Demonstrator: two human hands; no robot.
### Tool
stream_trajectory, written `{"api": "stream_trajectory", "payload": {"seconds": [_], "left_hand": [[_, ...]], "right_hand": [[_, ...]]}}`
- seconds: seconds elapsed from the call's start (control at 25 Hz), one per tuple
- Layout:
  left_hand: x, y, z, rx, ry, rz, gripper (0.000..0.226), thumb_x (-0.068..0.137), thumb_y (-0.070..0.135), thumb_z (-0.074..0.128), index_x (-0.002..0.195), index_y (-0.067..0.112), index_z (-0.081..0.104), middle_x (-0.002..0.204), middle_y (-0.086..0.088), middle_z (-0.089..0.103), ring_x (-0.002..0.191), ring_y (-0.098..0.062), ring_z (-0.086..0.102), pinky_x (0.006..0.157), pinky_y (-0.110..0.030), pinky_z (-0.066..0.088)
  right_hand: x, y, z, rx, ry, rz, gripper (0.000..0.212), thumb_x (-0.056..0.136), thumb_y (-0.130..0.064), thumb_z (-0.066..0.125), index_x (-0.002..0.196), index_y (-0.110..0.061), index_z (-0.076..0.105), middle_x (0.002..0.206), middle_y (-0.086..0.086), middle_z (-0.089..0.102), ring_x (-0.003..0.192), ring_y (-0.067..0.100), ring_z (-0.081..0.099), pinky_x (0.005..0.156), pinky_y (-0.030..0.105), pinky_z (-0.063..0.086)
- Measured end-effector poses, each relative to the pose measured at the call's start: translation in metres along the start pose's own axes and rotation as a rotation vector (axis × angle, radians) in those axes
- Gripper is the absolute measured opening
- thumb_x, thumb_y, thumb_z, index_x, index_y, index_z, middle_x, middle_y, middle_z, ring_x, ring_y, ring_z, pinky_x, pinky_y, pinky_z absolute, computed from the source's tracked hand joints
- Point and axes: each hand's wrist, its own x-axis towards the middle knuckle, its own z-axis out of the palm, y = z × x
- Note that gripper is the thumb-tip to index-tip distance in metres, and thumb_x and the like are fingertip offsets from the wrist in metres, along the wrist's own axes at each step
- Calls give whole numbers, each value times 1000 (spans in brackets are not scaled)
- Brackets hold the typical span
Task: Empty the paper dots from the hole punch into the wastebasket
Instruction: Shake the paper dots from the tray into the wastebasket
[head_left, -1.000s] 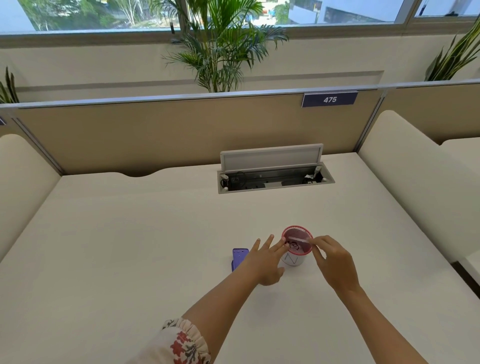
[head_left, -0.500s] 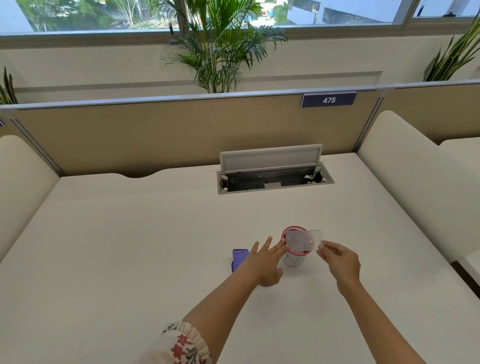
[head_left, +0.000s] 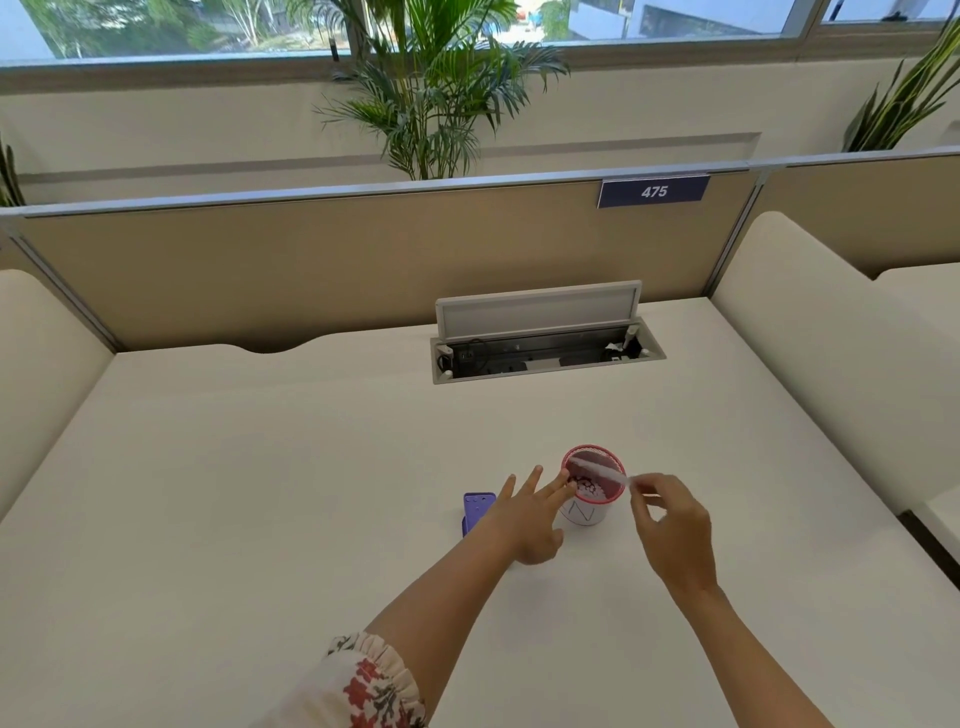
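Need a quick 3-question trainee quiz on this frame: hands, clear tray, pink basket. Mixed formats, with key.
1. True or false: the right hand holds the clear tray over the pink mesh wastebasket.
2. Where does the purple hole punch lie?
A. inside the wastebasket
B. on the desk, behind the left hand
C. in the open cable box
3. Fill in: the left hand's fingers reach the wastebasket's ____.

Key
1. True; the tray is pinched at one end and lies across the opening.
2. B
3. Rim. White paper dots show inside.
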Motion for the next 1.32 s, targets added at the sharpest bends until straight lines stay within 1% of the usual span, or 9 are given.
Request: {"api": "stream_trajectory", "payload": {"seconds": [0.12, 0.36, 0.6, 0.72, 0.84, 0.96, 1.12, 1.24, 1.32], "left_hand": [[1, -1, 0, -9, 2, -5, 71, 101, 29, 43, 159, 27, 2, 168, 6, -9, 154, -25, -13, 122, -51, -7], [2, -2, 1, 5, 1, -4, 72, 101, 30, 42, 159, 29, 0, 168, 7, -11, 154, -25, -13, 122, -51, -7], [3, -2, 2, 1, -1, -5, 71, 102, 31, 41, 159, 29, 0, 167, 7, -11, 154, -24, -13, 122, -51, -7], [3, -2, 4, -7, 43, 15, 69, 102, 33, 41, 159, 29, 3, 168, 7, -8, 155, -22, -11, 123, -50, -4], [3, -1, 9, -64, 101, 23, 66, 102, 36, 40, 159, 27, 7, 168, 6, -5, 155, -20, -9, 124, -48, -1], [1, 3, 13, -261, 197, 12, 67, 102, 37, 42, 159, 25, 9, 169, 5, 2, 155, -17, -5, 125, -46, 3], [2, 14, 4, -826, 371, -133, 68, 96, 42, 54, 155, 21, 28, 163, 0, 28, 152, -20, 22, 121, -40, 24], [7, 18, -5, -1097, 509, -183, 43, 92, 35, 63, 131, 17, 60, 135, 2, 63, 129, -15, 54, 103, -28, 44], [8, 15, -9, -1248, 575, -239, 29, 90, 29, 66, 115, 15, 69, 117, 1, 72, 113, -16, 65, 94, -27, 51]], "right_hand": [[-1, -2, 2, -66, -12, -80, 12, 84, -4, 71, 92, -14, 69, 88, -6, 68, 77, 9, 63, 72, 19, 54], [4, 0, -2, -71, 0, -24, 10, 86, -7, 71, 92, -14, 72, 86, -6, 69, 73, 12, 64, 68, 25, 55], [14, -1, 3, 269, 68, 461, 8, 84, -21, 73, 90, -27, 71, 78, -12, 73, 72, -2, 70, 78, 29, 60], [16, 7, 5, 528, 87, 740, 10, 81, -18, 76, 90, -23, 74, 76, -3, 78, 74, 11, 76, 88, 37, 59], [13, 10, 5, 629, 82, 812, 12, 79, -16, 78, 90, -21, 75, 77, 0, 79, 77, 16, 77, 92, 39, 57], [13, 8, 3, 690, 95, 825, 12, 80, -16, 78, 90, -22, 75, 81, 1, 79, 78, 15, 77, 90, 35, 56], [15, -2, 4, 845, 41, 807, 16, 83, -13, 76, 99, -13, 73, 91, 10, 79, 82, 16, 77, 83, 26, 59], [14, -12, 7, 865, -41, 762, 16, 86, -13, 73, 102, -13, 71, 88, 9, 79, 84, 17, 76, 80, 23, 59], [13, -18, 10, 837, -77, 733, 14, 87, -14, 73, 101, -15, 72, 87, 8, 79, 85, 17, 76, 78, 23, 58]]}}
